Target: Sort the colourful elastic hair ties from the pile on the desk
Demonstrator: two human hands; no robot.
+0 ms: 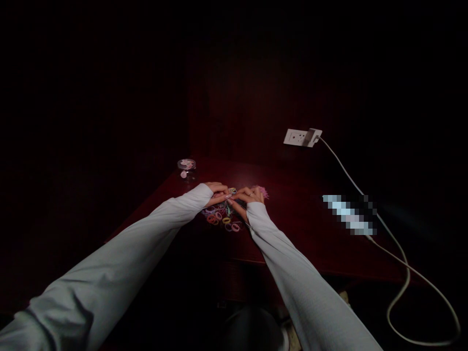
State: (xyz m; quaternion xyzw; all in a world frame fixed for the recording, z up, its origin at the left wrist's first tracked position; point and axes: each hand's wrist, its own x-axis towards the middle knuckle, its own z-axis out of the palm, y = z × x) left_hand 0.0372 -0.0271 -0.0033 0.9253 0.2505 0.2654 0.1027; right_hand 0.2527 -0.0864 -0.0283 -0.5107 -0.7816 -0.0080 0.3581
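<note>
A: What's the desk [292,234] made of?
B: It looks like dark red wood, smooth, with a dull sheen towards the back.
A: And the jar [187,176]?
B: Clear, glossy, smooth; glass or plastic, I can't tell.
A: The sleeves [120,258]?
B: Matt, pale cloth, softly creased.
A: Those small coloured loops [235,227]?
B: Matt, perhaps fabric; too small to be sure.
A: The socket plate [293,137]?
B: Smooth white plastic, it seems, and the cable [341,168] has a smooth, plastic-looking coating.
</note>
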